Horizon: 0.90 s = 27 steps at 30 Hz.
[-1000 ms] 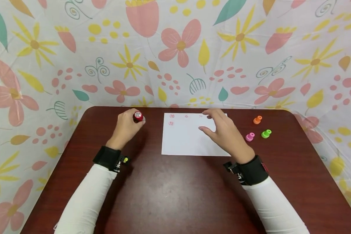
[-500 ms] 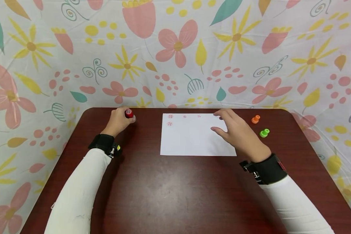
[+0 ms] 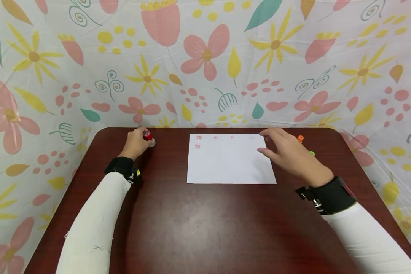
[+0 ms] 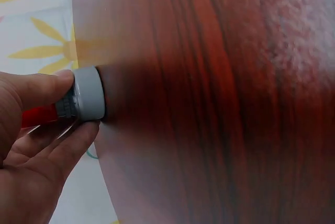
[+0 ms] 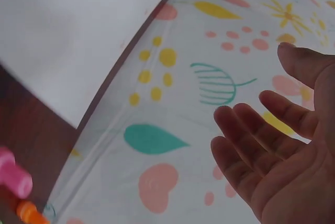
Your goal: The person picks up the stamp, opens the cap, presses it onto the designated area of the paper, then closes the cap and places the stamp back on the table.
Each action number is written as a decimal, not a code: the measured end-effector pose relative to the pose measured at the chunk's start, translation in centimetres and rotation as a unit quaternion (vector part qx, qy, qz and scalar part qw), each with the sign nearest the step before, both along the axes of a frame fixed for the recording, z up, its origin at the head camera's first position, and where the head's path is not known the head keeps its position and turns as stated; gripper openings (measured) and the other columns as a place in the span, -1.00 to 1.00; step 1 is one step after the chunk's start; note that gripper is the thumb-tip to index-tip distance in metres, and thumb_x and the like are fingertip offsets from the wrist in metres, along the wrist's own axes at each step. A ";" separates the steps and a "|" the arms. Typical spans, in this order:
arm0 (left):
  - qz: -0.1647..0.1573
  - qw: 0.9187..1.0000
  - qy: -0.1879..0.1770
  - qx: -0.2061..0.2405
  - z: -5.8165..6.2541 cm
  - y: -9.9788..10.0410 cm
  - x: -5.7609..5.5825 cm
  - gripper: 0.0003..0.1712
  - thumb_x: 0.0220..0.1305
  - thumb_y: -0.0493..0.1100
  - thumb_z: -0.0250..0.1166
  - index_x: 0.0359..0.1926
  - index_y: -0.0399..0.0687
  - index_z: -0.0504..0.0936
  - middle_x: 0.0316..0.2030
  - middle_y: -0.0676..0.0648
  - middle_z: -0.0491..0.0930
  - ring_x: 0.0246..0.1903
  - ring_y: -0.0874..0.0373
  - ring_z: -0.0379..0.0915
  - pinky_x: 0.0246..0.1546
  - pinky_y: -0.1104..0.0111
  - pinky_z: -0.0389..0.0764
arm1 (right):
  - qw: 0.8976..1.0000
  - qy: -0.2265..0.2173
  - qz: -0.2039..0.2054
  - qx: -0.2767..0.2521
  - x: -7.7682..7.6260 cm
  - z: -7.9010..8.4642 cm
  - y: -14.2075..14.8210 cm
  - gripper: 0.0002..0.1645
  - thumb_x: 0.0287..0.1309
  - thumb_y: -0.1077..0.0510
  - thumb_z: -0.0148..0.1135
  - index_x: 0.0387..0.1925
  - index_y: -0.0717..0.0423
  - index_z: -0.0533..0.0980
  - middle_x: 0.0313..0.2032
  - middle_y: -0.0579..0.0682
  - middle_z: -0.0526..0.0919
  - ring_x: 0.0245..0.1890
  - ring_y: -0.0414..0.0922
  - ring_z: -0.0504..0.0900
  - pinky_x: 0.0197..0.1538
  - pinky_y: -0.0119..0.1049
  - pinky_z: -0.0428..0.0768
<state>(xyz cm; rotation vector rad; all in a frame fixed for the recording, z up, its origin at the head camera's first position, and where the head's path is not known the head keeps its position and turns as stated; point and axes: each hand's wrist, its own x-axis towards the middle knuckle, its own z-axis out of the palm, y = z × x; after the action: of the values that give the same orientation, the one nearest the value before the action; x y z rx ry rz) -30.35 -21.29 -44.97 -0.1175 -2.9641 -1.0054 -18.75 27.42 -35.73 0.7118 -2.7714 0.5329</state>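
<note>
As the head and left wrist views agree, the left hand (image 3: 133, 144) grips the red stamp (image 3: 147, 135), thumb and fingers about its grey end (image 4: 90, 94), near the far left corner of the dark table (image 3: 198, 228). The grey end appears to meet the tabletop. Step in hand, as judged: setting the stamp down or taking it up; this moment does not settle which. Either way, the next move calls for a steady hold, then a level release or a straight lift. The flowered cloth (image 3: 205, 95) hangs close behind, leaving little room on that side.

Further right, well apart from the stamp, lies the white paper (image 3: 229, 163). Red prints (image 3: 198, 137) line its far edge, the rightmost faint, with one more below the first.

The right hand (image 3: 287, 158) hangs at the paper's right edge, thumb and fingers parted, nothing between them. It partly masks the orange piece (image 3: 300, 139) and the green piece (image 3: 312, 153) from the head view. The pink piece (image 5: 15, 176), near the orange one, shows only in the right wrist view; reaching any of the three would require drawing this hand back
</note>
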 end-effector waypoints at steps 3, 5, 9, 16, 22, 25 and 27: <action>-0.002 1.000 0.001 0.003 -0.2 -0.1 -0.1 -0.56 0.32 -0.24 0.40 0.11 -0.36 0.48 0.04 -0.40 0.60 0.04 -0.27 0.56 0.11 -0.07 0.68 | 1.000 -0.019 -0.003 0.013 -0.4 0.6 0.9 -0.50 0.25 0.16 0.46 0.14 0.20 0.49 0.05 0.15 0.60 0.04 0.08 0.61 0.07 0.06 0.64; -0.004 1.000 0.004 0.006 -0.4 -0.1 -0.2 -0.56 0.32 -0.24 0.39 0.12 -0.36 0.48 0.04 -0.40 0.60 0.03 -0.26 0.57 0.11 -0.07 0.68 | 0.999 -0.023 0.001 0.027 -0.8 1.0 1.7 -0.52 0.26 0.18 0.45 0.14 0.20 0.50 0.06 0.18 0.61 0.07 0.11 0.61 0.10 0.11 0.63; -0.005 1.000 0.007 0.007 -0.5 -0.3 -0.3 -0.56 0.32 -0.25 0.38 0.12 -0.36 0.48 0.04 -0.39 0.61 0.03 -0.26 0.57 0.11 -0.06 0.68 | 0.999 -0.011 0.014 0.047 -2.1 1.7 3.2 -0.58 0.23 0.22 0.46 0.08 0.22 0.54 0.02 0.19 0.64 0.00 0.13 0.63 0.06 0.11 0.64; -0.001 1.000 0.007 0.003 -0.4 -0.6 -0.1 -0.57 0.30 -0.23 0.40 0.10 -0.32 0.48 0.00 -0.36 0.61 -0.01 -0.24 0.55 0.07 -0.06 0.68 | 0.995 -0.011 0.006 0.098 -4.3 2.2 6.1 -0.65 0.25 0.22 0.44 0.02 0.26 0.59 -0.02 0.26 0.65 -0.20 0.12 0.65 -0.11 0.10 0.65; -0.012 1.000 0.002 0.008 -0.1 -0.6 0.2 -0.40 0.31 -0.22 0.40 0.28 -0.32 0.40 0.11 -0.39 0.56 0.09 -0.25 0.54 0.13 -0.07 0.66 | 0.991 -0.029 -0.012 0.130 -6.0 1.5 8.7 -0.66 0.24 0.23 0.43 0.00 0.30 0.62 -0.04 0.29 0.65 -0.24 0.11 0.63 -0.11 0.07 0.66; -0.024 1.000 0.001 0.004 0.5 -0.4 0.5 -0.28 0.33 -0.19 0.41 0.40 -0.32 0.33 0.19 -0.40 0.51 0.16 -0.26 0.50 0.18 -0.08 0.63 | 0.989 -0.048 -0.022 0.138 -6.7 1.0 9.8 -0.65 0.23 0.26 0.42 0.00 0.34 0.61 -0.02 0.33 0.64 -0.21 0.13 0.63 -0.08 0.11 0.66; -0.031 1.000 0.003 -0.005 1.1 -0.2 0.8 -0.22 0.33 -0.17 0.41 0.45 -0.30 0.30 0.24 -0.40 0.48 0.20 -0.26 0.46 0.20 -0.09 0.61 | 0.987 -0.067 -0.031 0.144 -7.1 0.7 10.5 -0.65 0.23 0.27 0.42 0.01 0.34 0.60 0.02 0.36 0.61 -0.17 0.15 0.63 -0.06 0.14 0.66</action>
<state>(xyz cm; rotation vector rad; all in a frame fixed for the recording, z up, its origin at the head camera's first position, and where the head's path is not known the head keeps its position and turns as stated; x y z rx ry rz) -29.53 -21.50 -43.90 -0.2135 -2.9777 -0.9933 -25.88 37.87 -35.02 0.6673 -3.0213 0.1740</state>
